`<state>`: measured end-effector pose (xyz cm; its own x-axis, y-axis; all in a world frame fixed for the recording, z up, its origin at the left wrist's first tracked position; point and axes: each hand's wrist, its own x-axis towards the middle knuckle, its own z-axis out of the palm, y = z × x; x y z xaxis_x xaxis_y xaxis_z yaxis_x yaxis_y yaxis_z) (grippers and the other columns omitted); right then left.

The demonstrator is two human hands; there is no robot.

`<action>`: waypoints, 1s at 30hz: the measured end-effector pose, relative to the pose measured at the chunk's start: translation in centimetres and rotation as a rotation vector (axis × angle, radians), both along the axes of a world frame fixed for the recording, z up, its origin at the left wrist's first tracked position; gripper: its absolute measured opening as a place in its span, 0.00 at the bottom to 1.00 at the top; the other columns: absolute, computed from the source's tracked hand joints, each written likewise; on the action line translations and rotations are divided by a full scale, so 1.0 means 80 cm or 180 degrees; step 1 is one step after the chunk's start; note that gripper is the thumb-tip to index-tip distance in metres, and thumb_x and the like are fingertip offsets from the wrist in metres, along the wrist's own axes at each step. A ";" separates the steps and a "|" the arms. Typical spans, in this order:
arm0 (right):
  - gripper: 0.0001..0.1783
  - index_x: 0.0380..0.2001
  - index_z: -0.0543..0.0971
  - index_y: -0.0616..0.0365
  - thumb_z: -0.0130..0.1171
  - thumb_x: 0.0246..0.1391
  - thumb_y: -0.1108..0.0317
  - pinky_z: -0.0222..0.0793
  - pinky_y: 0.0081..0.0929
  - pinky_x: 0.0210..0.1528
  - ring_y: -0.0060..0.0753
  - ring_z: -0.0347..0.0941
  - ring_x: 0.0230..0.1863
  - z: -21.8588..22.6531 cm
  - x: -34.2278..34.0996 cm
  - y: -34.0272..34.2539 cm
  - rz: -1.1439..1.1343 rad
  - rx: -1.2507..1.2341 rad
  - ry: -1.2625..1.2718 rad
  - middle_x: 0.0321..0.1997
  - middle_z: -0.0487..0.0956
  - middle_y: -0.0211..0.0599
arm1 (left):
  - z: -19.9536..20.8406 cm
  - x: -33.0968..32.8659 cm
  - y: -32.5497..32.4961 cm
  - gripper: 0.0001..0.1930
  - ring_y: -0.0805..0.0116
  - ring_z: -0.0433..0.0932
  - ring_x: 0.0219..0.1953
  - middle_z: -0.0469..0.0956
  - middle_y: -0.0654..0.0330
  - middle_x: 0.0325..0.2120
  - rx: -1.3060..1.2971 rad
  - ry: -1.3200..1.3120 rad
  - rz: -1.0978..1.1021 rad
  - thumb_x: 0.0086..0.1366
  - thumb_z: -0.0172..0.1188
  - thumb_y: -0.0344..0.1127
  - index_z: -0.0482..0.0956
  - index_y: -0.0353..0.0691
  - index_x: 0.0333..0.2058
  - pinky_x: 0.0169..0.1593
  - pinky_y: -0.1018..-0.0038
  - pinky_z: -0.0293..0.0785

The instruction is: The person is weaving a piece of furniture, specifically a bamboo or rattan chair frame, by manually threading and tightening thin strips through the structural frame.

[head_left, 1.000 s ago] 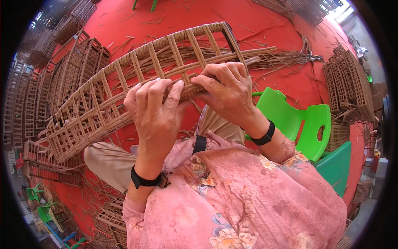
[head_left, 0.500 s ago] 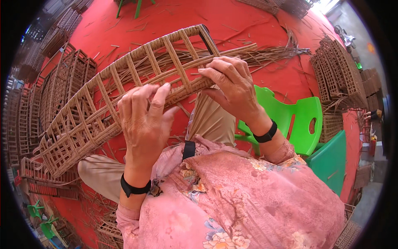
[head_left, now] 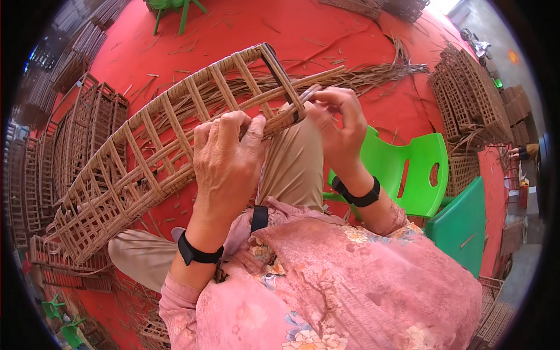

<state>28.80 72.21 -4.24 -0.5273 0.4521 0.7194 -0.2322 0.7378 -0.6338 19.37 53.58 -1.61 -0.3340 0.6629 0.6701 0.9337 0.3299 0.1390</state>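
A long brown woven basket (head_left: 175, 91) with an open lattice lies slantwise across my lap, its far-right end showing a bare dark frame bar. My left hand (head_left: 228, 153) is closed over the basket's lower edge near that end, thumb and fingers bent on the woven band. Just past the frame's corner, my right hand (head_left: 339, 123) pinches with thumb and forefinger at the end of a brown weaving strip (head_left: 309, 93). The right hand is slightly blurred, and its fingers partly hide where the strip runs. Black bands circle both wrists.
Loose brown strips (head_left: 385, 73) lie bundled on the red floor behind the basket. A green chair (head_left: 417, 166) and a dark green panel (head_left: 458, 230) stand at my right. Stacked woven baskets rise at left (head_left: 76, 137) and right (head_left: 472, 96). A green stool (head_left: 184, 14) is at the far edge.
My left hand has slid right along the basket towards its end. My right hand has left the basket's edge, moved slightly right and pinched the strip; the dark frame corner now shows.
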 end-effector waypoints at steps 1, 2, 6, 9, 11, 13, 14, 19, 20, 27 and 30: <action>0.13 0.38 0.83 0.54 0.69 0.55 0.58 0.71 0.26 0.42 0.25 0.75 0.36 -0.006 0.005 0.002 -0.0065 -0.1376 -0.0103 0.37 0.80 0.29 | 0.001 0.002 0.001 0.23 0.60 0.71 0.42 0.73 0.61 0.39 0.0004 -0.0115 -0.0009 0.49 0.74 0.32 0.82 0.43 0.47 0.45 0.63 0.69; 0.13 0.38 0.83 0.54 0.69 0.55 0.58 0.71 0.26 0.42 0.25 0.75 0.36 -0.009 0.005 0.007 -0.0081 -0.1380 -0.0103 0.37 0.80 0.29 | 0.003 0.004 0.003 0.23 0.60 0.71 0.42 0.73 0.61 0.39 0.0000 -0.0118 -0.0025 0.49 0.74 0.32 0.82 0.43 0.47 0.45 0.63 0.69; 0.17 0.38 0.82 0.54 0.61 0.63 0.50 0.69 0.20 0.40 0.18 0.76 0.35 -0.009 -0.008 0.019 0.0917 -0.3092 -0.0617 0.34 0.82 0.25 | 0.005 0.006 0.010 0.25 0.60 0.71 0.43 0.72 0.60 0.41 0.0054 -0.0223 0.0102 0.49 0.74 0.34 0.82 0.45 0.48 0.46 0.63 0.69; 0.14 0.38 0.82 0.53 0.63 0.62 0.53 0.70 0.22 0.40 0.19 0.77 0.36 -0.016 -0.024 0.023 0.1396 -0.3767 -0.0377 0.35 0.82 0.26 | 0.001 0.006 0.015 0.27 0.60 0.70 0.43 0.71 0.60 0.42 0.0038 -0.0142 0.0113 0.49 0.75 0.36 0.82 0.46 0.51 0.47 0.62 0.68; 0.11 0.38 0.82 0.53 0.64 0.61 0.58 0.71 0.23 0.41 0.20 0.77 0.36 -0.021 -0.031 0.021 0.1473 -0.4227 -0.0078 0.35 0.83 0.27 | 0.002 0.007 0.018 0.28 0.60 0.70 0.43 0.71 0.61 0.41 0.0024 -0.0023 0.0121 0.49 0.75 0.37 0.81 0.47 0.52 0.47 0.62 0.67; 0.09 0.38 0.82 0.55 0.64 0.61 0.61 0.72 0.23 0.41 0.21 0.78 0.35 -0.014 -0.026 0.014 0.1282 -0.3878 0.0131 0.34 0.83 0.28 | 0.006 0.012 0.020 0.28 0.61 0.69 0.43 0.72 0.61 0.41 -0.0091 0.0211 0.0217 0.49 0.74 0.39 0.82 0.48 0.52 0.49 0.61 0.65; 0.08 0.37 0.82 0.56 0.64 0.62 0.63 0.72 0.24 0.41 0.22 0.78 0.34 -0.008 -0.023 0.007 0.1087 -0.3526 0.0328 0.33 0.83 0.29 | 0.006 0.011 0.021 0.28 0.61 0.69 0.43 0.72 0.61 0.41 -0.0099 0.0212 0.0226 0.49 0.74 0.39 0.82 0.48 0.52 0.49 0.61 0.65; 0.10 0.35 0.82 0.63 0.61 0.64 0.65 0.75 0.25 0.38 0.24 0.78 0.29 0.012 0.001 -0.017 0.0351 -0.2574 0.0337 0.31 0.83 0.34 | 0.016 0.012 0.037 0.24 0.62 0.70 0.41 0.72 0.63 0.36 -0.0269 0.0045 0.0105 0.49 0.74 0.39 0.83 0.44 0.47 0.47 0.63 0.63; 0.12 0.34 0.82 0.64 0.60 0.64 0.65 0.76 0.25 0.37 0.25 0.78 0.28 0.012 0.004 -0.018 0.0264 -0.2621 0.0321 0.31 0.83 0.36 | 0.014 0.012 0.040 0.24 0.62 0.70 0.41 0.72 0.63 0.36 -0.0286 0.0040 0.0111 0.49 0.74 0.39 0.83 0.44 0.47 0.47 0.63 0.63; 0.12 0.39 0.83 0.61 0.59 0.65 0.63 0.79 0.25 0.37 0.25 0.80 0.31 -0.019 0.026 0.001 0.0999 -0.3893 0.0420 0.32 0.84 0.34 | -0.003 0.007 0.050 0.20 0.63 0.72 0.37 0.70 0.63 0.32 -0.0135 0.0365 -0.0287 0.50 0.70 0.34 0.83 0.40 0.44 0.41 0.65 0.66; 0.12 0.40 0.83 0.59 0.57 0.66 0.62 0.78 0.26 0.36 0.26 0.80 0.31 -0.038 0.011 0.017 0.1662 -0.5142 0.0415 0.33 0.84 0.33 | -0.010 0.003 0.051 0.18 0.63 0.73 0.36 0.70 0.62 0.31 0.0021 0.0613 -0.0383 0.53 0.66 0.33 0.82 0.39 0.44 0.38 0.64 0.68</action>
<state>29.66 73.58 -7.25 -0.8245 0.5223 -0.2176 -0.3303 -0.7566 -0.5643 19.62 57.63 -2.38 -0.1183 0.6857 0.7182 0.9758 0.2142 -0.0438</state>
